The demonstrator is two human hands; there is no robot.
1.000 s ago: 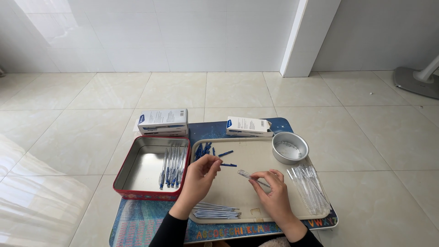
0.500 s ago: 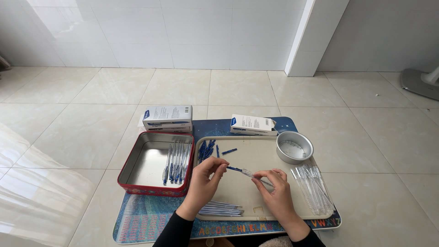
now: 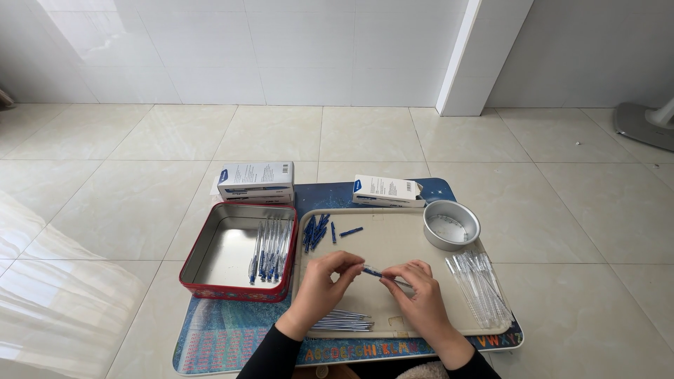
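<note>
Your left hand [image 3: 319, 288] has swung in from the blue caps [image 3: 314, 231], so both hands now meet mid-tray. Its fingers pinch the pen's blue end [image 3: 372, 271] while your right hand [image 3: 420, 295] clamps the clear barrel, so assembly is under way.

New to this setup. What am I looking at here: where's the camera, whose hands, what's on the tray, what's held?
There is no machine: a person works with bare hands, filmed by one camera on their head looking down. The left hand and right hand meet over a beige tray and together hold a slim pen part with a blue end. On the tray lie loose blue pieces, a round metal bowl, clear pen barrels and thin refills. Left of it stands a red tin with finished blue pens. Two white boxes sit behind, all on a patterned mat on tiled floor.
</note>
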